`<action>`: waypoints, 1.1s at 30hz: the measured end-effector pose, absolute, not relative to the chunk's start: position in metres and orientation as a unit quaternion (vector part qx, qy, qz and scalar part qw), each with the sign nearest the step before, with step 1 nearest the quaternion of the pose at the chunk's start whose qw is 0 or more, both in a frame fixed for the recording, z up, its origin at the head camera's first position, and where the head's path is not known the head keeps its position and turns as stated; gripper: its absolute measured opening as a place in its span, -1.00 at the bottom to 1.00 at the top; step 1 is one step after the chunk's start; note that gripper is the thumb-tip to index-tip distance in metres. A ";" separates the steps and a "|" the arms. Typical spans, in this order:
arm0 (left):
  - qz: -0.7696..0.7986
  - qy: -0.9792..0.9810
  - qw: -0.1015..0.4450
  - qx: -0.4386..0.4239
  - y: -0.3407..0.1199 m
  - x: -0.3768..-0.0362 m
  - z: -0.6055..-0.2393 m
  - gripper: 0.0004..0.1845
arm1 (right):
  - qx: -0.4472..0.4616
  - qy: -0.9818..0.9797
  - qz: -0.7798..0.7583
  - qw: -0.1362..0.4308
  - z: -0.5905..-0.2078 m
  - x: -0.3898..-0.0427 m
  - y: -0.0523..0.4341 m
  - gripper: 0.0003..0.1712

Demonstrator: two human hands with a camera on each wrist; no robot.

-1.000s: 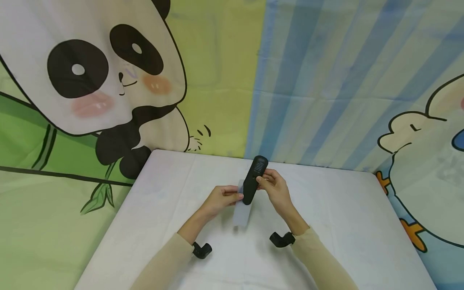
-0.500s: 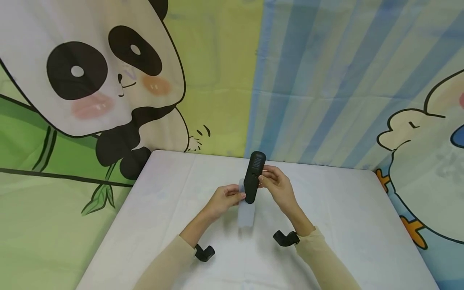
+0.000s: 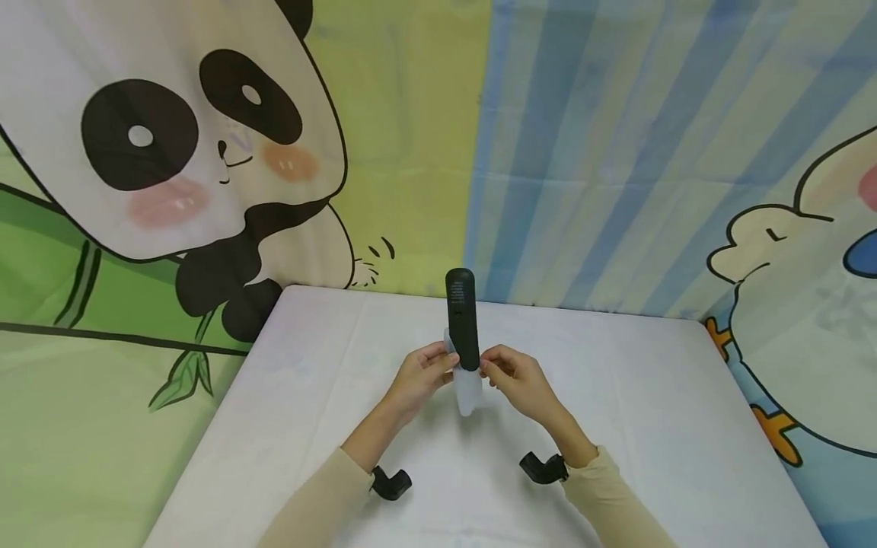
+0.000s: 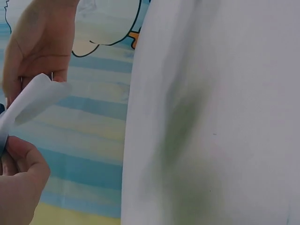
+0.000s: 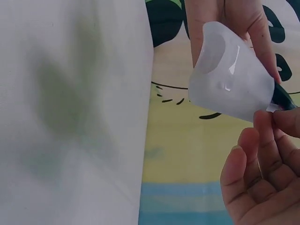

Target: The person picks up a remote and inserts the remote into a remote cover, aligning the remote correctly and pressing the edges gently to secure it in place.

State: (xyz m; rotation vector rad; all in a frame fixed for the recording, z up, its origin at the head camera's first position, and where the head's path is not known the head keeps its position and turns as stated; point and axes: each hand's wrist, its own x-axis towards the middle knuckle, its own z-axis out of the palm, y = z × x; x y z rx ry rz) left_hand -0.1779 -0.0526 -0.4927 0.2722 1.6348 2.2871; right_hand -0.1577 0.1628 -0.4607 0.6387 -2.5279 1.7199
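Observation:
A long black device like a remote control (image 3: 462,316), with small pale print on its back, stands nearly upright over the table. Its lower end meets a translucent white sleeve (image 3: 467,390), which hangs below it and shows a rounded cutout in the right wrist view. My left hand (image 3: 419,377) pinches the sleeve and the device's lower left side between thumb and fingers. On the other side, my right hand (image 3: 524,384) pinches the sleeve's edge at the device's lower right corner. Thumb and forefinger meet there in the right wrist view, the other fingers (image 5: 234,164) loosely bent.
A white-covered table (image 3: 637,396) spreads under both hands. Behind it hangs a printed cloth (image 3: 404,152) with a panda and stripes. Black wrist cameras (image 3: 392,485) stick out from both cuffs.
The device has swung from a rightward tilt to nearly upright and shifted left. My right hand has slid from its middle down to its lower end, at the sleeve. The left hand keeps its pinch.

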 end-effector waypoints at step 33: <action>0.740 0.658 0.093 0.104 -0.055 -0.172 -0.489 -0.59 | 0.219 -0.795 0.565 -0.027 -0.438 -0.150 0.157 -0.82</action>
